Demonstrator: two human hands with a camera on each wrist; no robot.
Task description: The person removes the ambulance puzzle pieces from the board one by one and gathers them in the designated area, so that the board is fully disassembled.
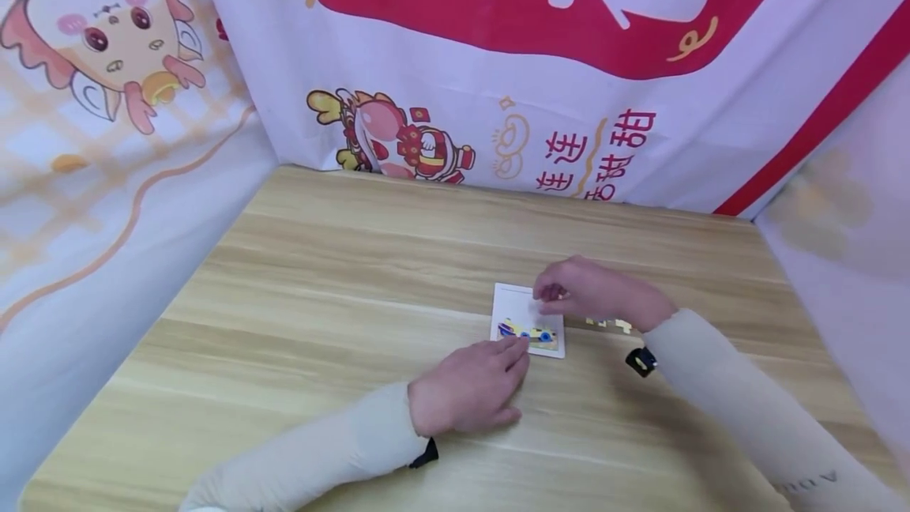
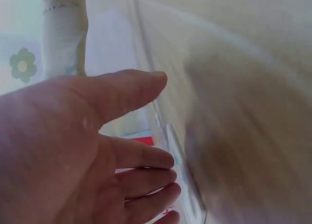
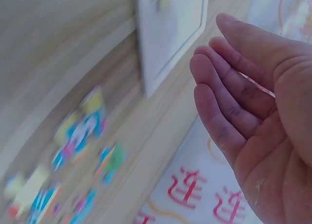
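Note:
A small white puzzle tray (image 1: 513,305) lies on the table, with colourful jigsaw pieces (image 1: 546,336) fitted along its lower part. My left hand (image 1: 471,387) rests its fingertips at the tray's near edge, the fingers fairly straight and the thumb apart, as the left wrist view shows. Over the tray's right side hovers my right hand (image 1: 593,291). Its fingers are loosely bent, and the right wrist view shows nothing between thumb and fingers. Loose jigsaw pieces (image 3: 80,131) are scattered on the table right of the tray, partly hidden by the right arm in the head view.
The wooden table (image 1: 341,259) carries the tray and pieces. A printed cloth (image 1: 490,14) hangs along its far edge, with more cloth at left and right. A black strap device (image 1: 641,361) sits on the right wrist.

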